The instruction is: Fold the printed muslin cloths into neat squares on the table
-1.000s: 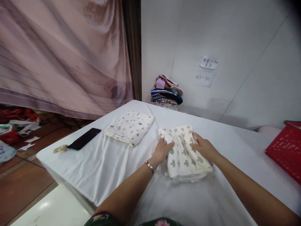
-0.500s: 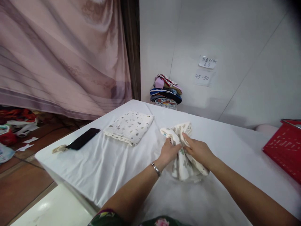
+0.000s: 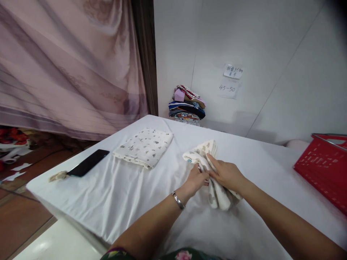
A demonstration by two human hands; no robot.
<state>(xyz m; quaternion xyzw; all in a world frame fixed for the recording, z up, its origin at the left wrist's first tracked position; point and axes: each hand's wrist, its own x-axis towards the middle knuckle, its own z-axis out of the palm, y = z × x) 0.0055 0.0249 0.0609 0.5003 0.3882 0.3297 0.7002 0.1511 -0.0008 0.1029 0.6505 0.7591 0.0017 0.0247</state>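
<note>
Pinched together at its middle, a white patterned cloth (image 3: 219, 193) fans out above and below my fingers over the table. My left hand (image 3: 196, 179) is closed on the cloth's gathered waist from the left, a silver bangle at its wrist. From the right, my right hand (image 3: 227, 174) grips the same folds, its thumb side close to the left fingers. Part of the cloth is hidden behind both hands. To their left lies a flat, folded white cloth (image 3: 143, 148) with small grey and dark prints.
A white-covered table (image 3: 130, 206) spreads below. A black phone (image 3: 89, 163) with a beige strap rests near its left edge. At the right stands a red basket (image 3: 322, 169). Folded fabrics (image 3: 187, 104) are stacked against the wall behind, and a pink curtain (image 3: 67, 65) hangs at the left.
Both hands still grip the cloth. The left fingers have curled further round its waist, and its lower end has drawn narrower. The view has shifted slightly to the right.
</note>
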